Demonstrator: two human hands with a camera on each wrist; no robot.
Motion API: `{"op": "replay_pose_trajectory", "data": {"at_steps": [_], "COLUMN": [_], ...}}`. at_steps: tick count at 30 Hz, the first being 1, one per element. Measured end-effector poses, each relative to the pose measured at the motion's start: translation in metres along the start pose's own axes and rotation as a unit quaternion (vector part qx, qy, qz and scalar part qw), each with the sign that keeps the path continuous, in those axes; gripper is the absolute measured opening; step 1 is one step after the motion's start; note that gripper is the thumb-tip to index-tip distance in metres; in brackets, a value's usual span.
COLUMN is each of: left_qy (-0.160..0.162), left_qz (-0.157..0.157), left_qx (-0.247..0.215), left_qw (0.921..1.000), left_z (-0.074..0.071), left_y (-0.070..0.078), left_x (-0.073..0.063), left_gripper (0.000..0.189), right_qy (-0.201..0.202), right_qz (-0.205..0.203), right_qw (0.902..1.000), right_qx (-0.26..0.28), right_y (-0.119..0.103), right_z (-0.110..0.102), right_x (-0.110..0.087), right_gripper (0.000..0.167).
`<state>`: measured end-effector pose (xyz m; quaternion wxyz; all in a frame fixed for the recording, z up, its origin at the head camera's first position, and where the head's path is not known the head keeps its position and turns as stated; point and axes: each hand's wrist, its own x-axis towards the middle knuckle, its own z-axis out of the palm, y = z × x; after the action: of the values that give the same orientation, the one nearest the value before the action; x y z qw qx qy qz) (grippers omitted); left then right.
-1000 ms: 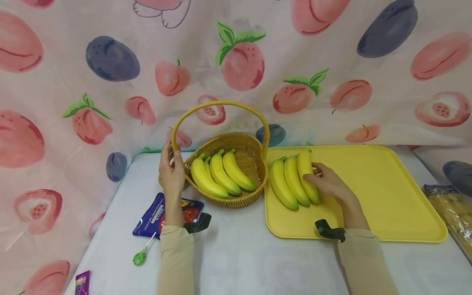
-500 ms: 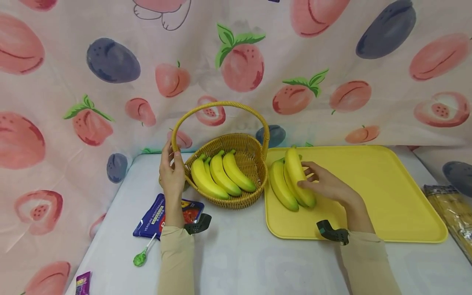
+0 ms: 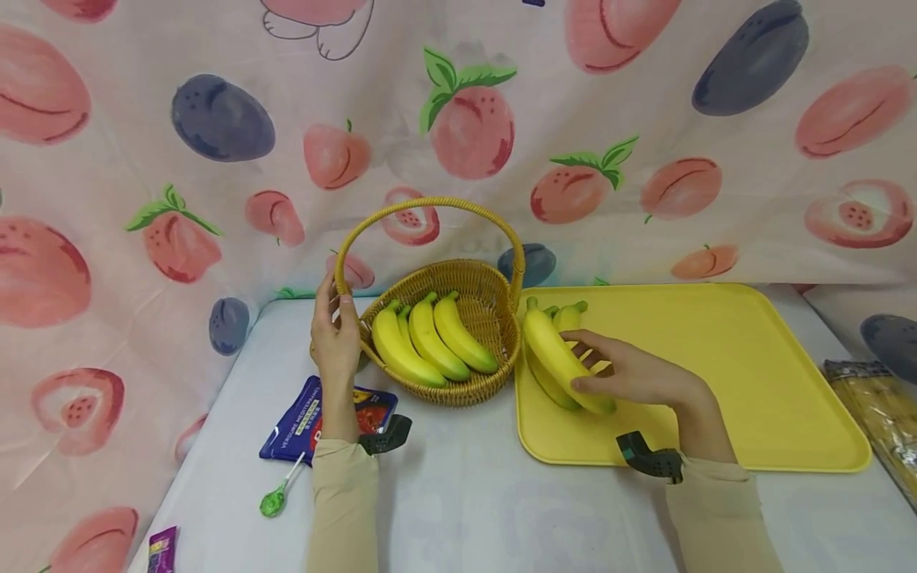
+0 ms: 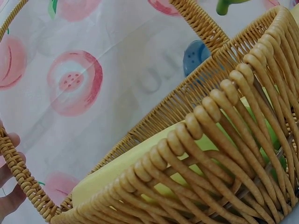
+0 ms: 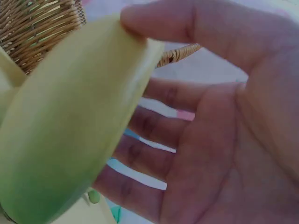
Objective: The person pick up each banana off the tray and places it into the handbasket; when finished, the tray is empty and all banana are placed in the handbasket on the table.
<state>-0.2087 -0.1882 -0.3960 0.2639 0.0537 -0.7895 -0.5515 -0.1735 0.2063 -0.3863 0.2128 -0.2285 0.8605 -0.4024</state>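
Observation:
My left hand [image 3: 335,338] holds the lower left end of the handle of a wicker basket [image 3: 489,302]; in the left wrist view its fingers [image 4: 10,198] show behind the handle. Several bananas [image 3: 435,338] lie side by side in the basket's left part. Over the left end of a yellow tray [image 3: 752,382], my right hand [image 3: 637,370] pinches a banana [image 3: 550,346] between thumb and fingers. Seen from the right wrist, that banana [image 5: 70,116] fills the left half, with the thumb on its near side. Beneath it, two more bananas [image 3: 571,317] on the tray are partly hidden.
Left of the basket lies a blue printed pouch [image 3: 290,426], partly under the left forearm. A green lollipop [image 3: 273,501] and a purple packet [image 3: 161,549] are nearer the front. A clear packet [image 3: 870,406] lies beyond the tray's right edge. Fruit-print cloth [image 3: 458,48] hangs behind.
My right hand has lifted the rightmost banana off the tray group and carried it left across the other two. The left hand stays at the basket handle.

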Motion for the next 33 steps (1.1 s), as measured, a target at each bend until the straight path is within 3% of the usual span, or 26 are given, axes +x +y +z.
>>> {"op": "replay_pose_trajectory", "data": {"at_steps": [7, 11, 16, 20, 24, 26, 31, 33], "left_qy": [-0.005, -0.011, -0.014, -0.016, -0.016, -0.016, -0.013, -0.012], "left_qz": [0.011, 0.006, 0.000, 0.000, 0.005, 0.007, 0.007, 0.005], "left_qx": [-0.008, -0.015, -0.007, -0.002, -0.005, -0.009, -0.006, 0.001], "left_qw": [0.9999, 0.9998, 0.9999, 0.9999, 0.9998, 0.9998, 0.9999, 0.9999], "left_z": [0.000, -0.001, -0.004, -0.005, -0.005, -0.003, -0.001, -0.003], "left_y": [0.003, 0.015, 0.037, 0.043, 0.041, 0.029, 0.001, 0.002], "left_x": [0.001, 0.000, -0.008, -0.011, -0.011, -0.007, 0.000, -0.001], "left_gripper": [0.044, 0.046, 0.047, 0.046, 0.046, 0.045, 0.044, 0.044], "right_qy": [-0.010, -0.011, 0.018, 0.052, 0.078, 0.086, 0.091, 0.091], "right_qz": [-0.040, -0.059, -0.074, -0.071, -0.062, -0.055, -0.035, -0.029], "right_qw": [0.9991, 0.9981, 0.9970, 0.9961, 0.9943, 0.9937, 0.9951, 0.9954], "right_qx": [-0.011, -0.017, -0.016, 0.002, 0.037, 0.045, 0.012, -0.006], "right_y": [-0.011, -0.015, -0.020, -0.028, -0.035, -0.040, -0.058, -0.066], "right_z": [0.006, 0.013, 0.023, 0.032, 0.043, 0.047, 0.053, 0.054], "right_x": [0.005, 0.015, 0.029, 0.042, 0.058, 0.065, 0.080, 0.088], "right_gripper": [0.066, 0.066, 0.065, 0.065, 0.066, 0.067, 0.072, 0.072]}}
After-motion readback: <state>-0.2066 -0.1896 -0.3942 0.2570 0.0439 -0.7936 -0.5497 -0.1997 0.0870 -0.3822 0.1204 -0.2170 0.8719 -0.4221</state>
